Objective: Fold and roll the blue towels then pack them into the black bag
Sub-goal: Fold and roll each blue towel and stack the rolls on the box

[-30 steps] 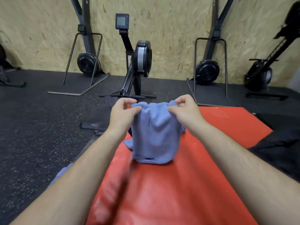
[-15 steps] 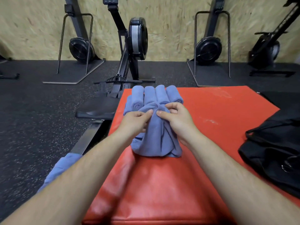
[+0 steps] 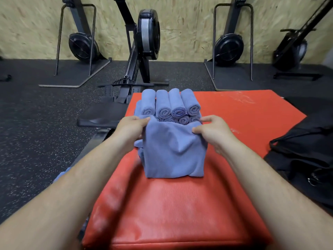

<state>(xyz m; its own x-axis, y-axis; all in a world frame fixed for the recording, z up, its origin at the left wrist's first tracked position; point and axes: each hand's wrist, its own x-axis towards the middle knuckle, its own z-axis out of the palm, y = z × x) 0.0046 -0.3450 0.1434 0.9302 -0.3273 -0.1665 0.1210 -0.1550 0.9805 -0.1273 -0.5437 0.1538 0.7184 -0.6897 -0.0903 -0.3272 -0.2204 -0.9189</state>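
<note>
A second ago I had this blue towel (image 3: 173, 156) lifted and hanging from its top edge. Half a second ago my hands came together at its middle, and now they have drawn apart again. My left hand (image 3: 132, 127) has its fingers curled round the top left corner, and my right hand (image 3: 213, 130) pinches the top right corner between thumb and fingers. Both are gripping cloth and neither is free. The towel has come down too. Its lower edge now rests on the red mat (image 3: 180, 204), and it stands as a doubled, roughly square panel with a soft crease sagging in the middle.

I take it that the first fold is made and I am pulling it taut and square. The towel is not yet laid flat, and the rolling has not begun.

Looking further down than before, I can see the rolled towels (image 3: 170, 105) stacked in two layers just behind the one I hold, their spiral ends facing me. Much of the rolling seems done, then. The black bag (image 3: 306, 150) lies at my right on the edge of the mat, well apart from the stack, and I see no towel in it. A bit of blue cloth (image 3: 62, 175) shows on the floor beside my left forearm, perhaps another towel waiting. A rowing machine (image 3: 142, 51) stands beyond the mat.
</note>
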